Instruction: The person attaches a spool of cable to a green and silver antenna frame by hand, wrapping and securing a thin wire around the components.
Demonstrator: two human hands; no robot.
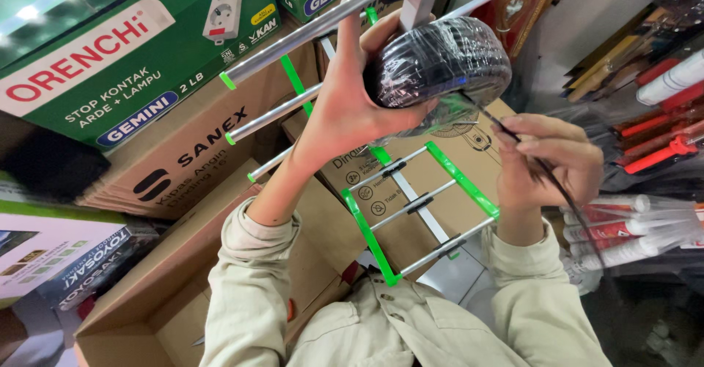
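My left hand (350, 96) is raised and grips a coil of black cable wrapped in clear film (440, 66), together with the grey boom of an aerial. My right hand (546, 163) pinches the loose black cable end (551, 180) that runs out of the coil and hangs down to the right. The aerial (411, 191) has silver metal rods with green plastic tips and green side strips, and it lies between my arms over my chest. Both sleeves are beige.
Green cartons (110, 59) and brown cardboard boxes (183, 154) are stacked at the left and behind the aerial. An open brown box (158, 301) sits low at the left. Tubes of sealant (631, 228) and red-handled tools (660, 147) fill the shelves at the right.
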